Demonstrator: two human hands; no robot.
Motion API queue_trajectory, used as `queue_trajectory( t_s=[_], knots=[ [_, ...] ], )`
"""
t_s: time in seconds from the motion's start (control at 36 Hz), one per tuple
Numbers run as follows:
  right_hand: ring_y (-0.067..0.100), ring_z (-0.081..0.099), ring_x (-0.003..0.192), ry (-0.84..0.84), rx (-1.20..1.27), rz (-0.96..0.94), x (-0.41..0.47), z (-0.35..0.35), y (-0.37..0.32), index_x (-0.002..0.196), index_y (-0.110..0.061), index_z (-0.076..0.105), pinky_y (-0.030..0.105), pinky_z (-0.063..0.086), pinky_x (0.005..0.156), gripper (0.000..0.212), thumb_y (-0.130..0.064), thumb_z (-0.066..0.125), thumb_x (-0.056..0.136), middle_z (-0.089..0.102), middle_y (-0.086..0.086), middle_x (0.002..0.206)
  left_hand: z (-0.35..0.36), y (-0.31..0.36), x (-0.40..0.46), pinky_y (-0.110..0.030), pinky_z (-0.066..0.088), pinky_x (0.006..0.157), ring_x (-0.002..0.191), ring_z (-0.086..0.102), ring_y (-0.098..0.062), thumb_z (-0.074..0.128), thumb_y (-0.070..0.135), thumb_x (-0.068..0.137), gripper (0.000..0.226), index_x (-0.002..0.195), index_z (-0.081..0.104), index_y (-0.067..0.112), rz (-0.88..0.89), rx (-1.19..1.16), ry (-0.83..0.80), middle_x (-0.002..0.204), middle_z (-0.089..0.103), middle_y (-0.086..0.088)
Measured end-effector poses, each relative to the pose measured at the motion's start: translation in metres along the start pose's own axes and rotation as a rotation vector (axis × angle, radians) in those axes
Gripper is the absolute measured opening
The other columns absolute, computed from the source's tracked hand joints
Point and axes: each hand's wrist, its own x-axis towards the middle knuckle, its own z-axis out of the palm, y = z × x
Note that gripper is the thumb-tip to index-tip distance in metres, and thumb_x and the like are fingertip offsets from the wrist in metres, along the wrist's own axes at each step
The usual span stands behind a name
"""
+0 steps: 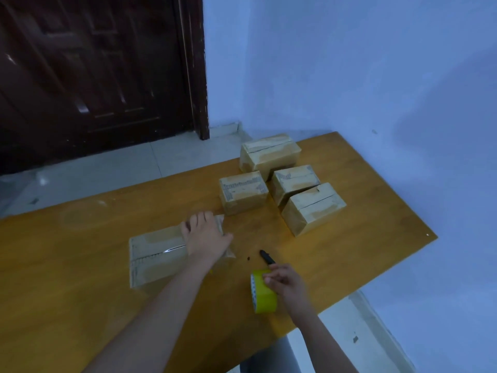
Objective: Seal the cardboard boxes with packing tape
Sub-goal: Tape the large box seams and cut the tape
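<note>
A cardboard box (156, 258) lies on the wooden table (80, 292) near its middle, with a glossy strip of clear tape along its top seam. My left hand (205, 236) rests flat on the right end of this box, fingers straight. My right hand (286, 285) holds a yellow-green roll of packing tape (265, 292) that stands on edge on the table to the right of the box. A black knife or cutter (267, 257) lies just beyond the roll, touching my right hand.
Several more cardboard boxes sit grouped at the far right of the table: one at the back (270, 154), one in the middle left (243, 192), two on the right (294, 181) (313, 208). A dark wooden door (94, 71) and blue wall (349, 63) stand beyond the table.
</note>
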Motion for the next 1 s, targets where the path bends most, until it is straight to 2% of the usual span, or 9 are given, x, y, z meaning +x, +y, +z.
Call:
queue_trajectory(
  t_s=[0.11,0.25,0.36,0.53,0.61,0.72,0.81,0.92,1.0],
  knots=[
    [0.009,0.055,0.099,-0.025,-0.026,0.026,-0.004,-0.001,0.001,0.065,-0.023,0.069,0.021,0.041,0.080,0.024,-0.003,0.071,0.079,0.058,-0.002,0.107,0.000,0.006,0.011,-0.040,0.025,0.098,0.114,0.044,-0.022,0.053,0.041,0.085,0.033,0.108,0.050,0.018,-0.061,-0.040,0.062,0.114,0.055,-0.001],
    [0.005,0.054,0.099,-0.066,-0.065,0.029,-0.008,0.000,0.008,0.068,-0.023,0.070,0.018,0.039,0.079,0.021,-0.005,0.070,0.080,0.057,-0.002,0.107,0.004,0.005,0.017,-0.039,0.026,0.089,0.109,0.044,-0.019,0.041,0.035,0.092,0.019,0.102,0.055,0.026,-0.045,-0.010,0.081,0.104,0.054,0.004],
    [0.004,0.055,0.098,-0.098,-0.077,0.033,-0.009,0.004,0.010,0.069,-0.021,0.070,0.016,0.039,0.079,0.021,-0.003,0.069,0.080,0.058,0.000,0.105,0.002,0.007,0.018,-0.042,0.024,0.091,0.112,0.039,-0.021,0.038,0.031,0.095,0.021,0.098,0.058,0.034,-0.031,0.042,0.031,0.102,0.049,0.005],
    [0.003,0.054,0.098,-0.142,-0.093,0.026,-0.003,0.010,0.003,0.070,-0.020,0.068,0.019,0.039,0.081,0.019,-0.005,0.068,0.081,0.058,-0.005,0.104,0.001,0.004,0.019,-0.047,0.025,0.094,0.113,0.040,-0.023,0.041,0.065,0.090,0.035,0.090,0.061,0.035,-0.007,0.065,-0.037,0.097,0.042,0.007],
    [0.006,0.054,0.100,-0.152,-0.124,-0.009,-0.001,0.012,0.001,0.068,-0.026,0.066,0.027,0.039,0.089,0.025,-0.005,0.069,0.081,0.057,-0.005,0.104,0.002,0.006,0.016,-0.050,0.026,0.099,0.116,0.041,-0.023,0.037,0.060,0.094,0.038,0.095,0.065,0.034,0.019,0.086,-0.010,0.105,0.053,0.005],
    [0.004,0.053,0.101,-0.166,-0.141,-0.038,0.001,0.013,-0.002,0.069,-0.027,0.067,0.022,0.039,0.086,0.026,-0.005,0.068,0.082,0.056,-0.004,0.104,0.004,0.005,0.015,-0.057,0.017,0.108,0.123,0.038,-0.018,0.036,0.051,0.098,0.040,0.097,0.070,0.030,0.075,0.054,0.001,0.124,0.057,0.010],
    [0.003,0.054,0.095,-0.153,-0.136,-0.030,0.003,0.012,-0.005,0.069,-0.025,0.067,0.021,0.039,0.080,0.023,-0.005,0.069,0.082,0.056,-0.004,0.101,0.010,-0.003,0.018,-0.053,0.010,0.109,0.132,0.033,-0.018,0.037,0.056,0.095,0.048,0.090,0.075,0.026,0.167,-0.105,0.050,0.135,0.053,0.011],
    [0.006,0.054,0.095,-0.110,-0.102,-0.008,0.008,0.011,-0.008,0.070,-0.022,0.069,0.018,0.040,0.079,0.020,-0.006,0.070,0.081,0.057,-0.005,0.103,0.010,-0.019,0.004,-0.033,0.027,0.078,0.093,0.047,-0.019,0.036,0.052,0.095,0.050,0.094,0.075,0.021,0.456,-0.290,0.390,0.094,0.061,-0.001],
    [0.009,0.054,0.098,-0.089,-0.072,0.001,0.012,0.011,-0.009,0.070,-0.021,0.069,0.027,0.042,0.087,0.020,-0.005,0.070,0.081,0.057,-0.003,0.105,0.010,-0.032,-0.011,-0.033,0.040,0.068,0.084,0.043,-0.017,0.042,0.034,0.090,0.035,0.089,0.072,0.017,0.643,-0.234,0.312,0.085,0.054,-0.001]
  ],
)
